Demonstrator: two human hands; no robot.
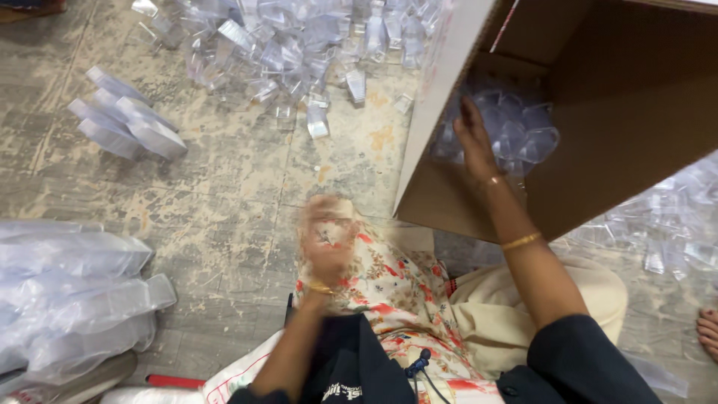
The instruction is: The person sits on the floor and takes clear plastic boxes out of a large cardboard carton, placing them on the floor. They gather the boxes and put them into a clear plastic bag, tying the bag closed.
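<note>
Hands are busy over a worn, patchy floor point(247, 187). The right hand point(473, 142) reaches into a big brown cardboard box point(636, 112) that lies tipped on its side. Its fingers are spread a little and rest on a heap of clear plastic cups point(523, 135) at the back of the box. I cannot tell if it has grabbed one. The left hand point(325, 239) is blurry. It hangs over the lap, above flowery cloth point(396, 284), and I cannot tell if it is open, closed or holding anything. Both wrists wear thin gold bangles.

Many more clear plastic pieces point(299, 45) lie spread on the floor, far from the left hand. A few stacks of them point(127, 123) lie to the left. Soft plastic bags point(75, 292) sit at the left edge. More clear pieces point(673, 217) lie to the right of the box.
</note>
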